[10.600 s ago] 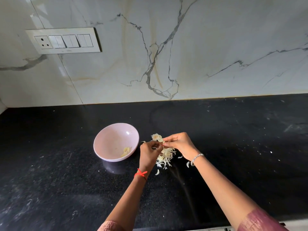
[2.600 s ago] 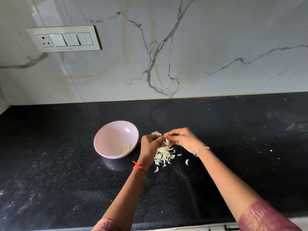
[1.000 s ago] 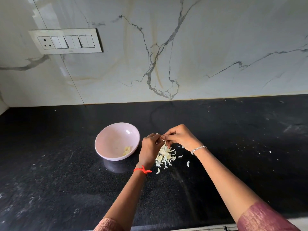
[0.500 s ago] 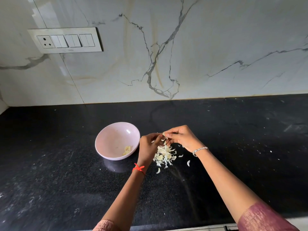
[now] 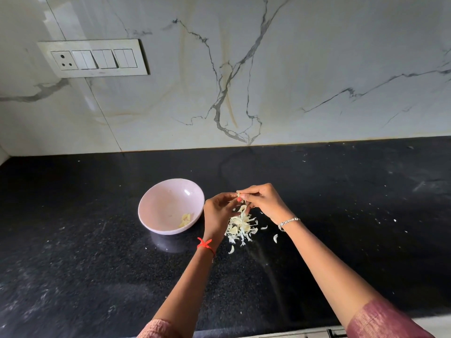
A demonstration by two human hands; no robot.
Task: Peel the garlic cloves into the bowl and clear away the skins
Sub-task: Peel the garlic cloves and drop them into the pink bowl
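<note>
A pale pink bowl [image 5: 168, 191] sits on the black counter with a few peeled garlic cloves [image 5: 185, 220] at its near right side. Just right of the bowl, my left hand [image 5: 217, 213] and my right hand [image 5: 262, 200] meet above a heap of papery garlic skins [image 5: 240, 226]. Both hands pinch one small garlic clove [image 5: 238, 192] between their fingertips; most of the clove is hidden by the fingers. A strip of skin hangs down from it toward the heap.
The black stone counter [image 5: 341, 215] runs wide to both sides, dusted with white flecks. Loose skin bits [image 5: 275, 238] lie right of the heap. A marble wall with a switch panel [image 5: 94, 58] stands behind. The counter's front edge is near my elbows.
My hands have stayed together over the skin heap, picking at the clove. The heap has grown slightly denser, and the bowl and its cloves have not moved.
</note>
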